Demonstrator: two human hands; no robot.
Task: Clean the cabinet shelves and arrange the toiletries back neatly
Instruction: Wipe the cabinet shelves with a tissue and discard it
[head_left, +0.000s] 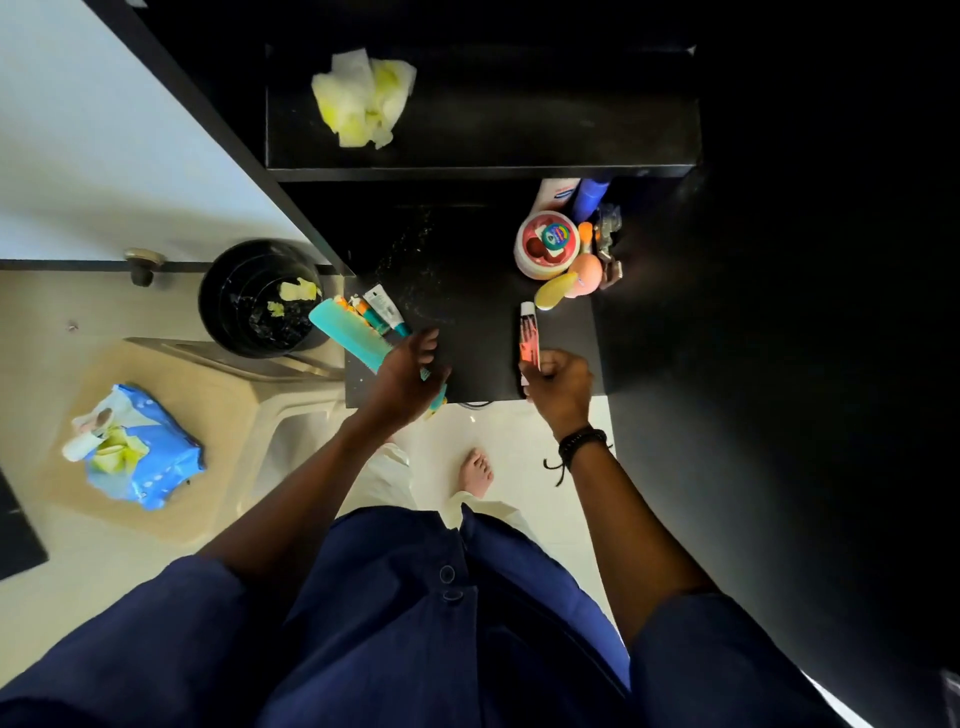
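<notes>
Fingers of the right grip (558, 387) curl round the near end of an orange tube (529, 338), held over the front right part of the lower shelf (467, 291). The tube's long axis runs away from the person, white cap at the far end, leaning slightly left. The left grip (408, 376) is closed on a teal comb (345, 332), whose length slants up and left past the shelf's front left corner. Beside the comb lies a small white tube (387, 310); whether the fingers hold that too I cannot tell.

Both grips sit at the shelf's front edge. Between them the dark surface is bare, flecked with pale specks. A red-lidded jar (547, 247), a blue bottle (591, 195) and a peach egg-shaped thing (587, 275) crowd the right rear. On the upper shelf (519, 119) lies a crumpled wipe (363, 96), left of centre. A black bin (260, 296) stands just left of the cabinet.
</notes>
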